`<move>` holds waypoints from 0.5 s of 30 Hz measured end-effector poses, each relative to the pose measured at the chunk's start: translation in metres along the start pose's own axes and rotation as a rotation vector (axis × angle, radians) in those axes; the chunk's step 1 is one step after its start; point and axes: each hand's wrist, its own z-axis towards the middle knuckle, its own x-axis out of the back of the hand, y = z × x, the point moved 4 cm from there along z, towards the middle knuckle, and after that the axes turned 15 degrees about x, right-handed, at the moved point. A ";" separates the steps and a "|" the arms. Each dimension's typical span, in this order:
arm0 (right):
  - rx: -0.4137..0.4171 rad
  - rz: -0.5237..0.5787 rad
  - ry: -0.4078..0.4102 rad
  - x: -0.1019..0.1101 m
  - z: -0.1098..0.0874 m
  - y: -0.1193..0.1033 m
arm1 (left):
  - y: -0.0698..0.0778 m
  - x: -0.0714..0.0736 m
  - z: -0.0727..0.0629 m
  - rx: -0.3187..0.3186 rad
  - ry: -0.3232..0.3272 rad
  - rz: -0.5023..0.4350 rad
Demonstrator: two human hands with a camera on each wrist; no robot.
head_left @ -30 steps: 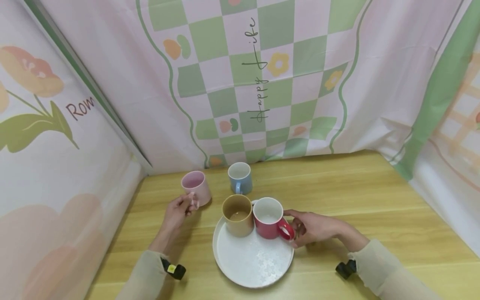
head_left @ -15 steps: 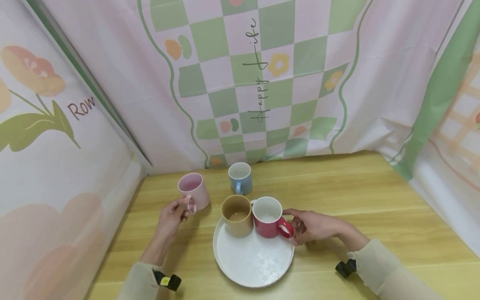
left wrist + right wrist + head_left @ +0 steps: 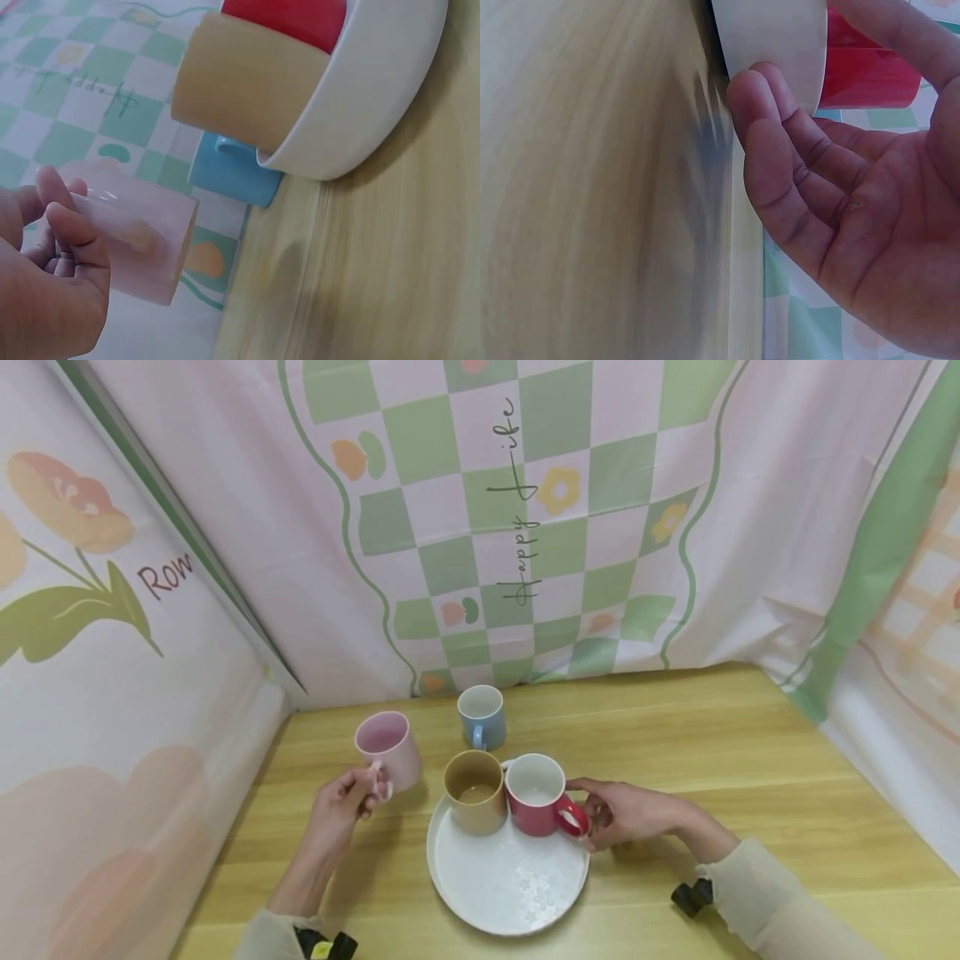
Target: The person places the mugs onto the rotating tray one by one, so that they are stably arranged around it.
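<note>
My left hand (image 3: 339,810) pinches the handle of a pink mug (image 3: 400,764) between thumb and fingers. The mug is upright and raised off the table, its shadow on the wood below in the left wrist view. To its right stands a round white tray (image 3: 498,893) bearing a tan mug (image 3: 477,814) and a red mug (image 3: 534,816), side by side at the back. My right hand (image 3: 633,814) is beside the red mug's handle. In the right wrist view its relaxed fingers (image 3: 769,161) lie against the tray's outer wall, the red mug just beyond.
A blue mug (image 3: 483,727) with a white inside stands on the wooden table (image 3: 675,718) behind the tray, its handle toward me. Printed cloth (image 3: 555,543) hangs along the table's back edge and at both sides.
My left hand has drawn the pink mug toward me and up from the table. The right hand, the tray and the other mugs have stayed in place.
</note>
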 end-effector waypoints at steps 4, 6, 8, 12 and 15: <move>0.003 0.001 0.001 0.000 0.000 0.000 | 0.002 -0.001 -0.009 -0.013 -0.019 0.019; 0.004 -0.001 0.001 0.000 0.000 -0.001 | 0.003 -0.002 -0.014 -0.027 -0.025 0.024; 0.004 -0.002 0.001 0.000 0.000 0.000 | 0.004 -0.003 -0.018 -0.037 -0.030 0.021; 0.012 -0.003 -0.002 0.000 0.000 0.000 | 0.007 -0.005 -0.025 -0.064 -0.043 0.008; 0.016 -0.006 -0.002 0.000 0.000 0.000 | 0.009 -0.007 -0.030 -0.075 -0.051 0.003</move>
